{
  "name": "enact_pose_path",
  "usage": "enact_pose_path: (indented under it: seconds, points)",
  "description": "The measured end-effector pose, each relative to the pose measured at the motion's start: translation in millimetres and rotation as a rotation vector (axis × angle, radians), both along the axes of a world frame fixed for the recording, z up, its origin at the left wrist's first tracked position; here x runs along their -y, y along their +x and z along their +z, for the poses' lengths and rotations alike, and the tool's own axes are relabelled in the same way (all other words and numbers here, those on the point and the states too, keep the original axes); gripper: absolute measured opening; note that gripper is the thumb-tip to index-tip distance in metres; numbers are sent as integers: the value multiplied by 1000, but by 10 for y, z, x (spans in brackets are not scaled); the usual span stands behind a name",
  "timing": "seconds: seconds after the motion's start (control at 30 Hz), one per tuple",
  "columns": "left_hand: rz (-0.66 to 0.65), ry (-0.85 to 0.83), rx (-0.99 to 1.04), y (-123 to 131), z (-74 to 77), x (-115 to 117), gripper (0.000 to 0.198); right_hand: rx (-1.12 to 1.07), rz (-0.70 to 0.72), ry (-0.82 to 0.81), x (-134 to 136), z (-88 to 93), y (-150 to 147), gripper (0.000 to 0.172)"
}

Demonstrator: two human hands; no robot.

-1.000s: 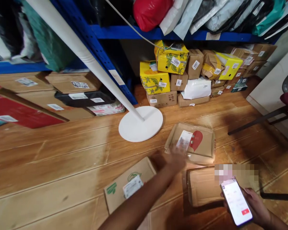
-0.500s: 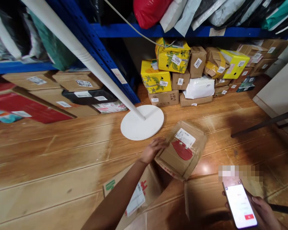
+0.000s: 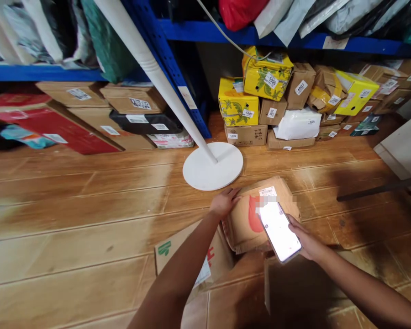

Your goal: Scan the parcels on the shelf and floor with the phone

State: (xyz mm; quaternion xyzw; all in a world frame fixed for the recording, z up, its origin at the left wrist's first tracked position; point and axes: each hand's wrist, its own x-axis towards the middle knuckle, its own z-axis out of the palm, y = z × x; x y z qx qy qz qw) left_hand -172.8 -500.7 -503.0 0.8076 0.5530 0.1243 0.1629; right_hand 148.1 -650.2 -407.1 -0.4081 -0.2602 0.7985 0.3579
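A brown cardboard box (image 3: 241, 221) with a white label and a red mark rests in front of me. My left hand (image 3: 225, 202) lies against its left upper edge, fingers spread over the corner. My right hand (image 3: 303, 238) is wrapped round a phone (image 3: 282, 235) with a bright screen, held over the right part of the box and covering some of its top. To the lower left, a second carton (image 3: 169, 256) with green and red print lies partly under my left forearm. An open carton flap (image 3: 266, 285) shows below the phone.
A white pole stands on a round base (image 3: 212, 167) just beyond the box. Behind it, a blue shelf rack (image 3: 205, 32) holds bagged parcels, with labelled boxes (image 3: 239, 103) stacked on the floor beneath. A dark leg (image 3: 380, 188) juts in at the right.
My right hand has brought the phone left and up, over the labelled box. The box has turned slightly and sits flatter, with my left hand still at its edge. The view has shifted a little.
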Motion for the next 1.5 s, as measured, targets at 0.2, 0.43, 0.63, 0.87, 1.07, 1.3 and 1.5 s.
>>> enact_pose_path:
  seconds: [0.2, 0.43, 0.63, 0.87, 1.07, 1.3, 1.5]
  points:
    - [27, 16, 14, 62, -48, 59, 49, 8, -65, 17, -44, -34, -163, 61]
    - [52, -9, -3, 72, -42, 42, 48, 26, -85, 8, -10, -64, -124, 61]
    - [64, -24, -12, 91, -33, 48, 47, 28, -76, 20, -28, -49, -139, 59]
    - [71, -31, -11, 98, -14, 54, 49, 12, -41, 21, -5, -6, -122, 62]
    - [63, -33, 10, 88, -3, 50, 50, 4, -30, 33, -11, -26, -120, 59]
    - [121, -35, 79, 136, -20, 81, 49, -126, 103, 37, 55, 69, -2, 75]
    - [206, -36, 186, 261, 32, 118, 41, -134, 163, 126, 149, 134, 94, 83]
